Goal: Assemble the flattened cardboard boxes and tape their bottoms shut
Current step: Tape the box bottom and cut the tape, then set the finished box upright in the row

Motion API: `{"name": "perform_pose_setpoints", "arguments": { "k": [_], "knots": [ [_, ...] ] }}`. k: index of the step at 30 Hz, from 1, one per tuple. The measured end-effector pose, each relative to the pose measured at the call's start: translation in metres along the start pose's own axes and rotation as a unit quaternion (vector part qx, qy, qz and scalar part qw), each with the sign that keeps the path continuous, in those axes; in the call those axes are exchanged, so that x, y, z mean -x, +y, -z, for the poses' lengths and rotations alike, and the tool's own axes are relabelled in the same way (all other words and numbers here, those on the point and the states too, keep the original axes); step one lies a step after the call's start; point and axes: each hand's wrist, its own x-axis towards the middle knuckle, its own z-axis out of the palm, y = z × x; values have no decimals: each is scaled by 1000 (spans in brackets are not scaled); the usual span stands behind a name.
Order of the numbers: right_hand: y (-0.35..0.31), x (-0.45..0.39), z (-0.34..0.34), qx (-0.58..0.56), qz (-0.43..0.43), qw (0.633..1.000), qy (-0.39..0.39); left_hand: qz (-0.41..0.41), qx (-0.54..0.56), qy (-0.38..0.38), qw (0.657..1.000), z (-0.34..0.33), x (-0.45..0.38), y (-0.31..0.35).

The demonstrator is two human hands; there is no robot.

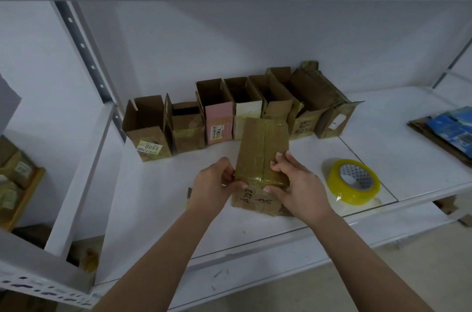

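Fingers of the left hand (213, 184) curl around the near left edge of a small cardboard box (261, 155), thumb lying along the taped bottom's lower edge, the other fingertips hidden behind the side. Right hand (297, 185) grips the opposite near corner: fingers bent over the taped face, nails visible, thumb pressed to the front panel just below the tape edge. Both forearms reach in from the lower frame, converging on the box, wrists roughly level. Box is bottom-up, tilted away from the camera, its flaps closed and covered with glossy yellowish tape; a seam runs lengthwise down the middle. Handwritten black marks on the near panel. It sits above the white metal shelf (255, 224), near the front edge; whether it touches the surface cannot be told. Roll of yellow packing tape (353, 181) lies on the shelf just to the right of the right hand, apart from it. Behind, a row of assembled boxes (229, 112) stands open-topped along the back wall, several bearing labels. Blue packets (452, 130) lie on flat cardboard at far right.
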Motion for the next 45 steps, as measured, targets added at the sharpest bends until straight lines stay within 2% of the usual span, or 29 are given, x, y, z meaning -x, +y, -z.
{"name": "perform_pose_setpoints", "arguments": {
  "k": [5, 7, 9, 11, 13, 17, 20, 24, 29, 36, 40, 45],
  "knots": [
    [9, 0, 4, -34, 22, 999, -21, 43, -56, -35, 997, 10, -2, 19],
    [13, 0, 3, -57, 30, 997, -29, -18, -53, -32, 998, 10, -5, 35],
    [17, 2, 2, -91, 32, 995, -39, -84, -80, -79, 990, 2, -9, 49],
    [19, 4, 3, -154, 18, 987, -48, -105, -184, -138, 968, -9, -11, 54],
    [19, 8, 4, -189, 1, 981, -44, -117, -258, -150, 947, -16, -11, 51],
    [17, 24, -6, -131, -55, 989, 50, -118, -267, -131, 947, -16, -12, 47],
    [18, 35, -11, -32, -117, 988, 91, -111, -275, -132, 946, -17, -13, 47],
    [16, 32, -17, 103, -28, 977, 184, -106, -264, -120, 951, -17, -12, 47],
    [14, 30, -20, 107, -26, 983, 148, -103, -251, -113, 956, -16, -10, 47],
    [21, 37, -13, 34, 33, 981, 187, -97, -262, -113, 953, -16, -10, 48],
    [48, 35, -4, -92, -9, 990, 108, -89, -254, -114, 956, -17, -10, 48],
    [48, 22, 4, -91, 22, 992, 83, -85, -241, -113, 960, -17, -9, 48]
  ]
}}
